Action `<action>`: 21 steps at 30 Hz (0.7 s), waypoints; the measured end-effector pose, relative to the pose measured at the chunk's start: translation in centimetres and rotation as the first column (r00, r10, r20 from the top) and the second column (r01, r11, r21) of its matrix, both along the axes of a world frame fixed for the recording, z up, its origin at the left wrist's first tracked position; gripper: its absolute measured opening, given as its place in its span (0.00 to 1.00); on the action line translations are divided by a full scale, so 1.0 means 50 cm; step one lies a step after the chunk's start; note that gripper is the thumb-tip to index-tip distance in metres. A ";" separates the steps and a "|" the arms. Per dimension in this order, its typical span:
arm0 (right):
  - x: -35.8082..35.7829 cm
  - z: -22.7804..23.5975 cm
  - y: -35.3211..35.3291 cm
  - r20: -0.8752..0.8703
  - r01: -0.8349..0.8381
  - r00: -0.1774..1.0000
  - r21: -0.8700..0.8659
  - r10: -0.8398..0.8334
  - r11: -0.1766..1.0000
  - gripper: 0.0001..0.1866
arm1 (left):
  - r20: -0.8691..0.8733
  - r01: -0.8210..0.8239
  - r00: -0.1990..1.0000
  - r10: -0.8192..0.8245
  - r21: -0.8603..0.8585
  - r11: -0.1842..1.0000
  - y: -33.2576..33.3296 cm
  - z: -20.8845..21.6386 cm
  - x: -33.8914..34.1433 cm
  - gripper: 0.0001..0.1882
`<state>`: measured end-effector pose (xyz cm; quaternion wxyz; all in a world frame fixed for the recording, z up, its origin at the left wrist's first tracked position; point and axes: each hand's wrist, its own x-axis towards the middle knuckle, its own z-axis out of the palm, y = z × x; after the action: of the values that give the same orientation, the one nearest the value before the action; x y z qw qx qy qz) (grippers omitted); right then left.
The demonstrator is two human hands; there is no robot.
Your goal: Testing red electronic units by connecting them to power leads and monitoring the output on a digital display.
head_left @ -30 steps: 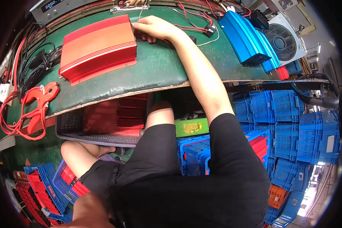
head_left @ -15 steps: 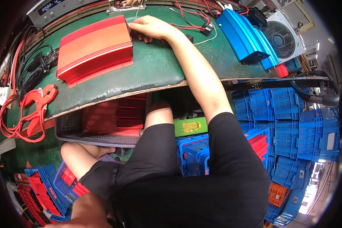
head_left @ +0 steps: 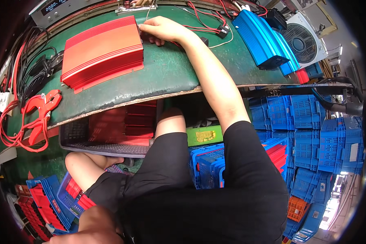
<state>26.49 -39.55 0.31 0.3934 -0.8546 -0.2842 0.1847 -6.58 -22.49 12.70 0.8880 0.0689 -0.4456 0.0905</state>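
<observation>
The right hand (head_left: 162,30) rests curled, fingers touching the far right corner of the red finned case (head_left: 103,53) on the green bench (head_left: 166,77); its grip cannot be told.

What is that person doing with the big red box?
A person sits at a green workbench. Their right hand rests at the far end of a ribbed red metal box, beside red wires. Their left hand stays low by their lap. A ribbed blue metal box lies to the right.
</observation>
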 end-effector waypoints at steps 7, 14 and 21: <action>0.002 -0.004 0.001 -0.005 0.006 1.000 0.011 -0.006 1.000 0.28 | 0.098 0.079 0.991 -0.087 0.084 0.993 0.012 0.002 0.000 0.12; -0.005 0.004 0.003 0.009 0.020 1.000 -0.026 -0.020 0.999 0.25 | 0.080 0.160 0.983 -0.163 0.044 0.986 -0.016 0.005 0.026 0.12; -0.006 0.002 0.005 0.008 0.014 1.000 -0.019 -0.014 1.000 0.25 | 0.074 0.088 0.992 -0.098 0.127 0.988 0.000 0.001 0.008 0.12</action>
<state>26.22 -39.31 0.43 0.3855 -0.8609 -0.2779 0.1814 -6.18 -22.51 12.77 0.8667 0.0989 -0.4883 0.0239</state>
